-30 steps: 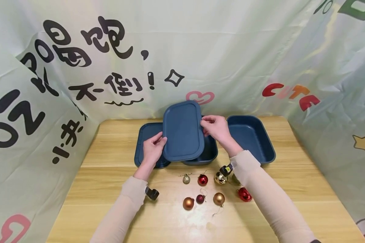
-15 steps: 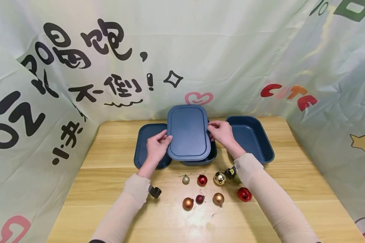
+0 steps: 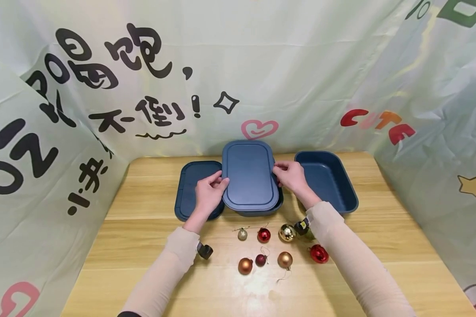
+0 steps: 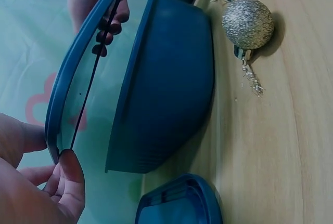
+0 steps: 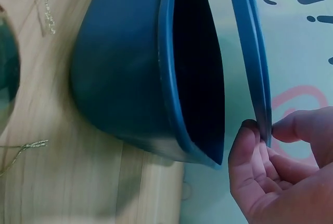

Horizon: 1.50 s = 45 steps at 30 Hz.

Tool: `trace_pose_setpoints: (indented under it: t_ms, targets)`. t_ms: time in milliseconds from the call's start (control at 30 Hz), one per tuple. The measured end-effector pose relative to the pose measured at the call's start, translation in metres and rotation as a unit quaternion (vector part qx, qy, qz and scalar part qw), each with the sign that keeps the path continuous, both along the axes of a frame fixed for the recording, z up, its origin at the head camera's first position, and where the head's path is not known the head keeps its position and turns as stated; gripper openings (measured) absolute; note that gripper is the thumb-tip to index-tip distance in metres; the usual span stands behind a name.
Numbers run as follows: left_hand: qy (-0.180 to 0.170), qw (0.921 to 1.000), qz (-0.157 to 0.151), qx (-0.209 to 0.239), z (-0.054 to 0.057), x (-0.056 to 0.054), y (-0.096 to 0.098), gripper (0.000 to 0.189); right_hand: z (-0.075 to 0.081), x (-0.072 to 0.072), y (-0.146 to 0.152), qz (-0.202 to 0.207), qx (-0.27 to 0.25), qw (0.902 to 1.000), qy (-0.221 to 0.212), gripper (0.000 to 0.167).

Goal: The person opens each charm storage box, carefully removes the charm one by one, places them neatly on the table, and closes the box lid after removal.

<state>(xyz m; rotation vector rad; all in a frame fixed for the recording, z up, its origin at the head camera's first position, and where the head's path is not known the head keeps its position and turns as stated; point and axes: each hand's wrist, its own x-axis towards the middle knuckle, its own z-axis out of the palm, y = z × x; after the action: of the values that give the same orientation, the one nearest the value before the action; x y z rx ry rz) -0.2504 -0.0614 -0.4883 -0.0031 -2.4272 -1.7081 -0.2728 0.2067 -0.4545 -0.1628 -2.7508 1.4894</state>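
Note:
A blue rectangular lid (image 3: 249, 175) hovers over the middle blue container (image 3: 258, 213), covering most of its mouth in the head view. My left hand (image 3: 211, 192) pinches the lid's left edge between thumb and fingers. At its right edge, my right hand (image 3: 291, 177) pinches it the same way. The right wrist view shows a gap between the lid (image 5: 251, 52) and the container's rim (image 5: 169, 78). From the left wrist view, the lid (image 4: 70, 73) also stands apart from the container (image 4: 166, 78). Inside the container I see only dark shadow.
Another blue lid (image 3: 186, 189) lies on the table at left. An uncovered blue container (image 3: 329, 180) stands at right. Several bauble ornaments lie in front, among them a red one (image 3: 263, 235), a shiny gold one (image 3: 287, 232) and an orange one (image 3: 245, 266). Fabric walls enclose the table.
Both hands have carried the lid rightward and lower, so it now lines up more closely over the middle container. The baubles and the other containers have stayed put.

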Motion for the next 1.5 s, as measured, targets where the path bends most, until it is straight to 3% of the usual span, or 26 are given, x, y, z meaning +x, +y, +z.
trace_pose_setpoints:
  t_ms: [500, 933, 1300, 1500]
  targets:
    - [-0.014, 0.9987, -0.014, -0.046, -0.007, -0.002, 0.006, 0.039, -0.010, 0.002, 0.008, 0.020, 0.049, 0.9986, 0.001, 0.043]
    - [0.004, 0.9958, -0.028, -0.087, -0.012, -0.003, 0.011, 0.037, -0.017, 0.001, 0.011, 0.021, 0.081, 0.9965, -0.007, 0.044]
    - [-0.024, 0.9951, -0.047, -0.083, -0.014, -0.003, 0.012, 0.040, -0.018, 0.000, 0.015, 0.035, 0.107, 0.9936, -0.012, 0.046]
    - [-0.019, 0.9944, -0.045, -0.093, -0.015, -0.004, 0.013, 0.039, -0.019, -0.001, 0.013, 0.043, 0.121, 0.9916, -0.019, 0.048]
